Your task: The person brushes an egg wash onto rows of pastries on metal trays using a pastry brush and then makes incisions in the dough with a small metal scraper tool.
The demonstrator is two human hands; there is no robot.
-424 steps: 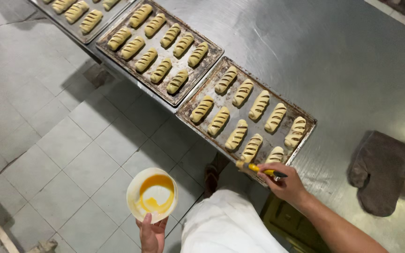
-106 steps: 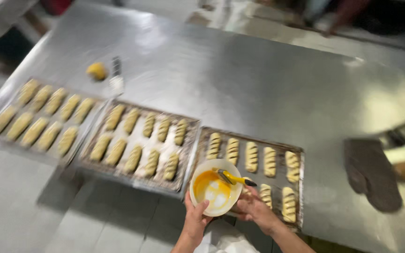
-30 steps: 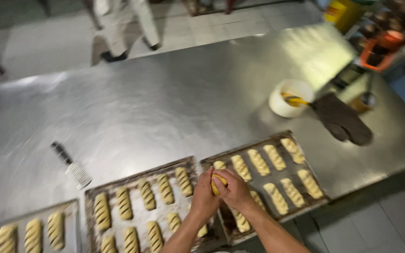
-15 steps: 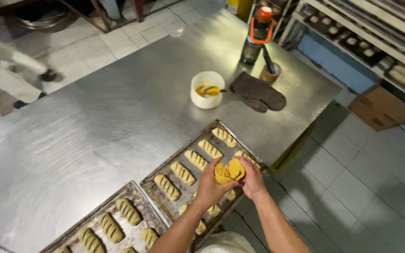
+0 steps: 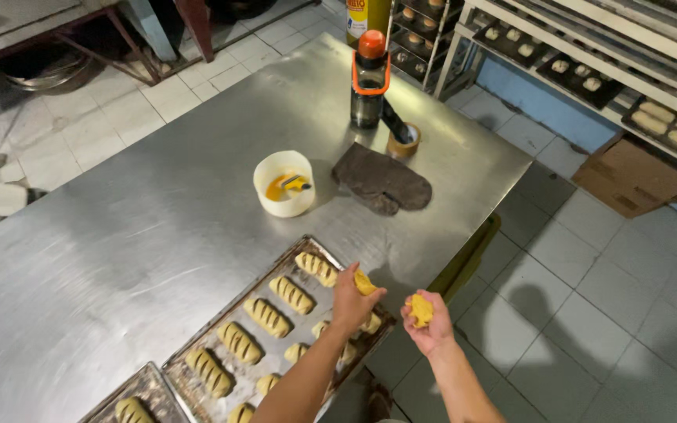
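Note:
My left hand [image 5: 349, 301] hovers over the right end of a dark baking tray [image 5: 221, 341] and pinches a small yellow piece of dough [image 5: 364, 283]. My right hand [image 5: 431, 327] is held off the table's edge, palm up, cupping another yellow lump of dough [image 5: 421, 309]. The tray holds several scored, shaped dough rolls [image 5: 290, 294] in rows. A white bowl [image 5: 284, 184] with yellow egg wash and a brush stands farther back on the steel table [image 5: 135, 227].
A dark oven mitt [image 5: 381, 182], a tape roll [image 5: 405, 144] and a bottle with an orange cap [image 5: 370, 78] lie near the table's far corner. A second tray [image 5: 139, 403] sits at lower left. Racks with baked goods [image 5: 652, 117] and a cardboard box [image 5: 628, 172] stand to the right.
My hands, joined around one yellow lump half a second ago, have parted, each with a piece of dough. The view has swung right, bringing the bowl and mitt closer.

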